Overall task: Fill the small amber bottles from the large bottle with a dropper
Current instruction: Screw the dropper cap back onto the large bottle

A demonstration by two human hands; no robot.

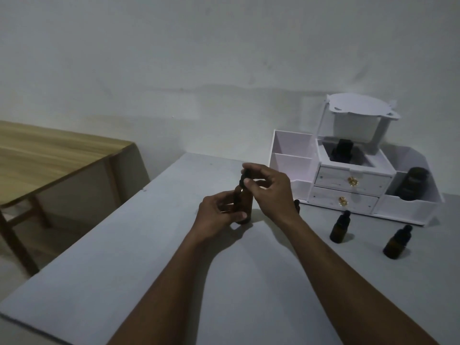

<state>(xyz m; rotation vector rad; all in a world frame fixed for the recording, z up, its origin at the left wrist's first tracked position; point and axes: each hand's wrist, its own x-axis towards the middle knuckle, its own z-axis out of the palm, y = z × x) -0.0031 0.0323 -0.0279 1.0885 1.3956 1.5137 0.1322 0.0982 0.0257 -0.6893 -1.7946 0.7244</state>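
1. Two hands on one large amber bottle (pixel 245 206), which stands upright on the white desk (pixel 149 270), centre of view.
2. Our left hand (pixel 219 216) has its grip wrapped around the bottle body, thumb across the front.
3. Our right hand (pixel 270 189) has a narrow pinch grip on the black dropper cap (pixel 245 179) at the bottle's top; we can't tell if the cap is loosened or seated.
4. Two small amber bottles (pixel 339 227) (pixel 397 242) stand upright on the desk to the right, black dropper caps on, apart from each other and from the hands.
5. Another small dark cap (pixel 296 202) peeks out just behind our right wrist; the rest is hidden.
6. White organiser (pixel 348 185) sits at the back right of the desk: two drawers with gold knobs, open side compartments, raised top shelf.
7. One dark bottle (pixel 342 150) sits in its centre top compartment, one dark jar (pixel 412 183) in the right compartment.
8. Labels: the jar shows faint markings, too dim to read. No other writing is legible.
9. Wooden table (pixel 49 155) at left, separate from the desk.
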